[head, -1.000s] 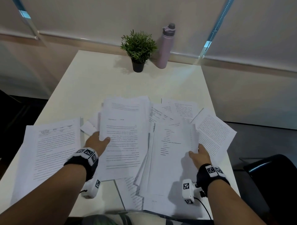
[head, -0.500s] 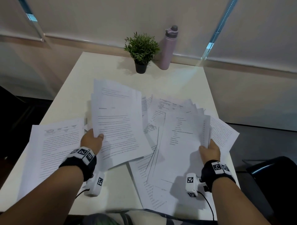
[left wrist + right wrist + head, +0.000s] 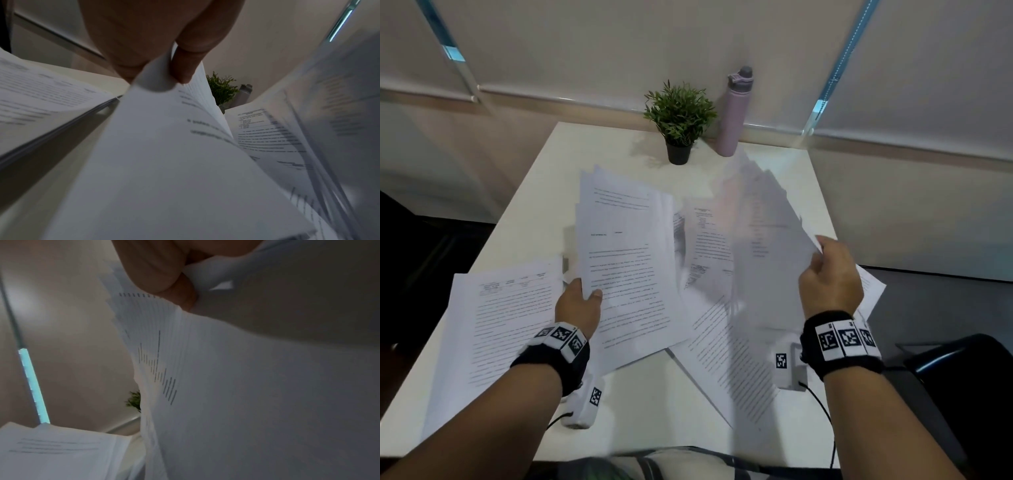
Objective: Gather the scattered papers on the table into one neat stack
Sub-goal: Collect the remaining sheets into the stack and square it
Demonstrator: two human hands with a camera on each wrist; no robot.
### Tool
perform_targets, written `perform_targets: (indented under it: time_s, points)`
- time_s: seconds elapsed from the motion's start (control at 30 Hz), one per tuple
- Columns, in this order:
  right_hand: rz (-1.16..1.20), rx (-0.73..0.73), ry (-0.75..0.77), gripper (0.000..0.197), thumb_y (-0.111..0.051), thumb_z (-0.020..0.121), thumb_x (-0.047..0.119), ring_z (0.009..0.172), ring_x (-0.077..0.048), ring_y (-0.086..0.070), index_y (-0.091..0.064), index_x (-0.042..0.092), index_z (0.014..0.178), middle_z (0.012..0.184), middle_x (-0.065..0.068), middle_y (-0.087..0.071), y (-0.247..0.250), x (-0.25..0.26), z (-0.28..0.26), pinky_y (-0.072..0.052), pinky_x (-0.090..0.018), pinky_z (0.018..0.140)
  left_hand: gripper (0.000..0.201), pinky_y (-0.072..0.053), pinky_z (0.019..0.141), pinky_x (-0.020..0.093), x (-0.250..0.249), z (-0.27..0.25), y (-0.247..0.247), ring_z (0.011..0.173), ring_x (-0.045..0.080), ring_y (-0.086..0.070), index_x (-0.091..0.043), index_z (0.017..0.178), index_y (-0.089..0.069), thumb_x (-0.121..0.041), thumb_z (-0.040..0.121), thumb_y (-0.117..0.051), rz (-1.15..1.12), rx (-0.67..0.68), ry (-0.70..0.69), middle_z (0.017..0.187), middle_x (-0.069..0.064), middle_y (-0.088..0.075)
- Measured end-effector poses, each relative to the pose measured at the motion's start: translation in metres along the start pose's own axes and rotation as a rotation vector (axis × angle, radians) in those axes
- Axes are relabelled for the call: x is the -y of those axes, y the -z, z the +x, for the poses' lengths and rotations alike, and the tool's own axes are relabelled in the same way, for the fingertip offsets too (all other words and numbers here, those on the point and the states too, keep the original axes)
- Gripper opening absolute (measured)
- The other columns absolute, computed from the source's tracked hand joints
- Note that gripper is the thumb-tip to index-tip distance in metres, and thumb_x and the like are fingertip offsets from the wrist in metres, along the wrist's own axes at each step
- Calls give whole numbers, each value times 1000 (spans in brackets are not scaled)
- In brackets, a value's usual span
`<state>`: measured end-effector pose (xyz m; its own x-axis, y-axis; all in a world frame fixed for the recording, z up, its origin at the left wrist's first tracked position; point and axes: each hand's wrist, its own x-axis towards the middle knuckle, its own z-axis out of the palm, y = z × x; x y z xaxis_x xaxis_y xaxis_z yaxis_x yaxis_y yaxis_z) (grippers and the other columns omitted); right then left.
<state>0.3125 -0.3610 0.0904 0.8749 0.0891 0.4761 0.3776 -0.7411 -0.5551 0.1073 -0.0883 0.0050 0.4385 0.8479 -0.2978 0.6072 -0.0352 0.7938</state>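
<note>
White paper in both grips: our left hand (image 3: 580,301) pinches one sheaf (image 3: 626,263), our right hand (image 3: 828,274) clamps a blurred, raised sheaf (image 3: 760,233). We should merge them, square edges on the table (image 3: 592,147), then collect loose sheets (image 3: 503,315).

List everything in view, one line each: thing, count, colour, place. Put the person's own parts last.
table: one, white, under everything
left bundle: several sheets, white, lifted at table centre
right bundle: several sheets, white, blurred, raised at right
loose papers: count unclear, white, flat at left and centre right
potted plant: one, green in black pot, far edge
bottle: one, lilac, right of the plant
left hand: grip on left bundle
right hand: grip on right bundle
</note>
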Motion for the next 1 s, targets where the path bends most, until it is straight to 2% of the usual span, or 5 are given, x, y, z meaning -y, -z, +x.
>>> perform_targets:
  time_s: [0.17, 0.3, 0.4, 0.67, 1.0]
  points:
    - [95, -318, 384, 45, -47, 70, -13, 74, -30, -61, -70, 11, 100, 84, -10, -64, 18, 39, 20, -49, -34, 61, 34, -38, 93, 30, -2, -12, 0, 116, 33, -54, -5, 128, -52, -14, 95, -49, -27, 31, -24, 128, 16, -58]
    - [338, -280, 484, 31, -52, 76, -16, 71, -14, -49, -69, 5, 92, 78, -2, -59, 29, 70, 26, -38, -7, 70, 40, -39, 101, 34, 2, -19, 1, 122, 33, -51, -2, 131, -49, -18, 94, -51, -17, 55, -3, 134, 15, -55]
    - [485, -42, 220, 21, -54, 83, -1, 71, -2, -42, -60, 19, 89, 76, 19, -47, 18, 80, 23, -32, -1, 66, 36, -40, 97, 33, 2, -24, 2, 118, 31, -54, -6, 129, -52, -18, 94, -50, -34, 73, -13, 129, 12, -59]
    - [580, 512, -623, 21, -53, 85, 3, 86, -27, -60, -61, 12, 101, 97, -11, -67, -53, 10, -18, -51, -32, 74, 29, -55, 83, 38, 0, -38, 2, 103, 25, -65, -25, 117, -61, -22, 88, -60, -258, 307, 36, 113, 0, -69]
    - [555, 765, -766, 41, -58, 82, -4, 107, -34, -59, -54, 13, 119, 116, -13, -64, -62, -36, -45, -48, -47, 97, 16, -50, 79, 36, -4, -44, -31, 92, 28, -62, -19, 102, -66, -24, 89, -57, -399, 533, 259, 102, 12, -67]
